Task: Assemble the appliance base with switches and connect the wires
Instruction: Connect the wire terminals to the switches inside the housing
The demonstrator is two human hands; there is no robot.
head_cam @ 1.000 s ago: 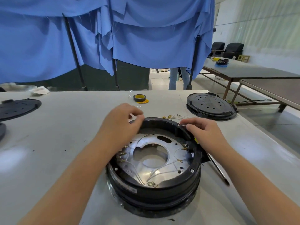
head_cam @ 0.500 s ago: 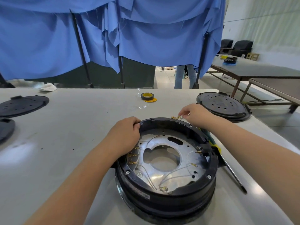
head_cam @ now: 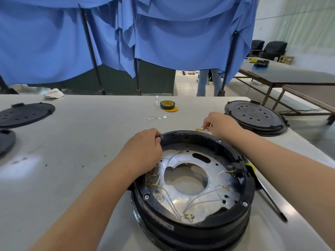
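Clearly, the appliance base (head_cam: 194, 180) lay on the bench (head_cam: 72, 160) right before me, and the fingers of the left hand (head_cam: 143, 153) curled over its far left rim, gripping it. The right hand (head_cam: 220, 125) was beyond the far rim, just behind the base, and its fingers pinched at a small bundle of loose wires (head_cam: 202, 129) with brass terminals lying on the bench there. I saw both forearms reaching forward, the left one crossing the near left edge of the base, the right one passing over its right side. The base was a round black ring holding a silver metal plate with a large middle hole. Thin pale wires ran across the plate to brass terminals. A black switch block (head_cam: 234, 169) sat on the inner right wall. A screwdriver (head_cam: 268, 196) lay beside the base on the right.
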